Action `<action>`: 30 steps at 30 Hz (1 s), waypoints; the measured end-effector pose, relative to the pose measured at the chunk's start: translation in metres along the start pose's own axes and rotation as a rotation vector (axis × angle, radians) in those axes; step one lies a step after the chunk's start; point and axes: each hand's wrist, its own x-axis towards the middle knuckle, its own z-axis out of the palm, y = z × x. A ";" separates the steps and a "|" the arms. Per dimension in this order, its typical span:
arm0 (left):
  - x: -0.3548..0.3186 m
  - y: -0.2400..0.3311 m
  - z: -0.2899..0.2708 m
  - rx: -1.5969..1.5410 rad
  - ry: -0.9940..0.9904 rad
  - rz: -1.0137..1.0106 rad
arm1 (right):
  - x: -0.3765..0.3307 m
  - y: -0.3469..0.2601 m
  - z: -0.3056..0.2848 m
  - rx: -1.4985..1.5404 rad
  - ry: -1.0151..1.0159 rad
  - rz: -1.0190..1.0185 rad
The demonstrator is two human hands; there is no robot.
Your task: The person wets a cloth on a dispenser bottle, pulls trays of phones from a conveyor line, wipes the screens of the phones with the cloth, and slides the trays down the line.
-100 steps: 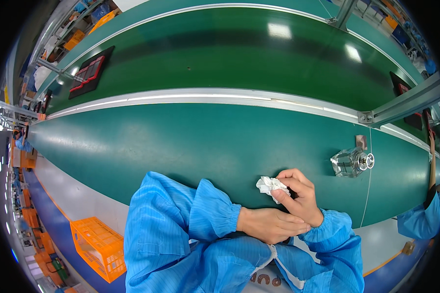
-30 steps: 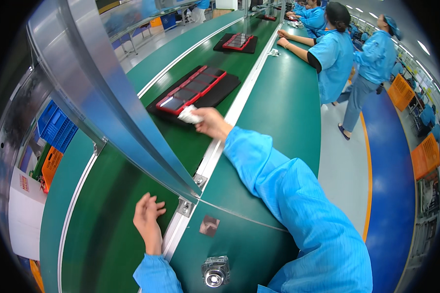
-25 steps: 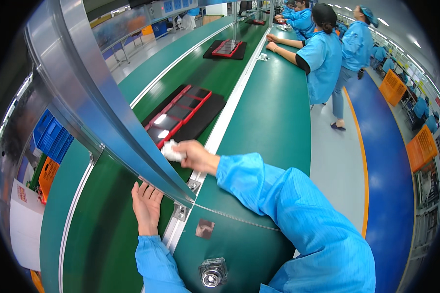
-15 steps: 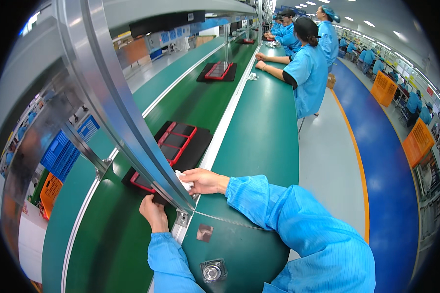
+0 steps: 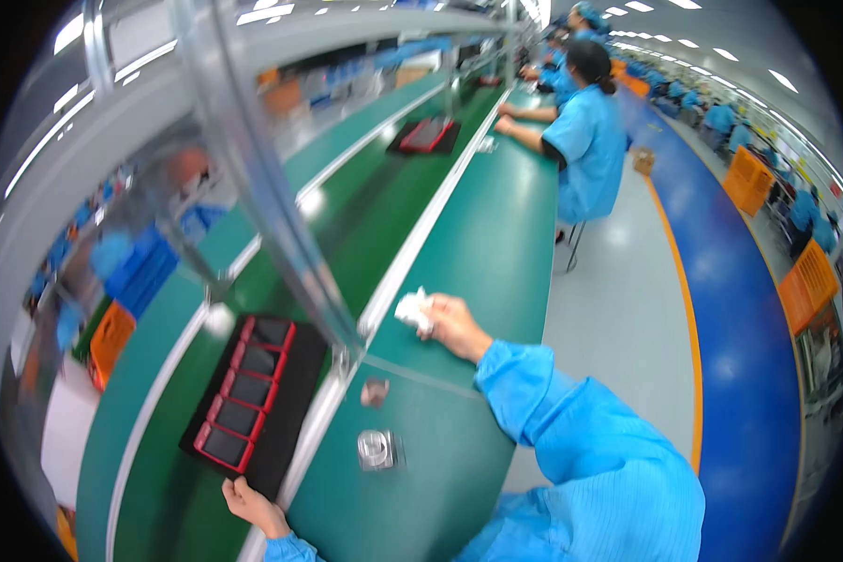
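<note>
On the green belt lies a black mat (image 5: 293, 431), bearing a long red frame with a row of dark rectangular panels (image 5: 238, 418). My left hand (image 5: 256, 509) is at the mat's near edge, fingers closed on its corner; the thumb side shows and the other fingertips are partly hidden. Over the green side table, my right hand (image 5: 458, 328) pinches a crumpled white cloth (image 5: 413, 310), apart from the mat.
A metal post (image 5: 276, 206), blurred, rises between belt and table. A square clear-and-silver piece (image 5: 377, 451) and a small brownish square (image 5: 375, 391) lie on the table. Farther along the belt sits another black mat (image 5: 423, 137). A seated co-worker (image 5: 590, 131) leans on the table's far part.
The mat with the red frame has come nearer along the belt, past the post, with my left hand at its edge. My right hand has drawn back from the post with the cloth.
</note>
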 end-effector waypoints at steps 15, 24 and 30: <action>-0.263 0.149 -0.268 0.251 0.175 -0.385 | -0.145 -0.049 0.151 -1.113 -0.380 -0.994; -0.244 0.158 -0.320 1.271 0.315 0.010 | -0.129 -0.076 0.159 -1.357 -0.524 -0.887; -0.268 0.148 -0.154 1.153 -0.169 0.632 | -0.206 -0.006 0.207 -1.183 -0.935 -1.017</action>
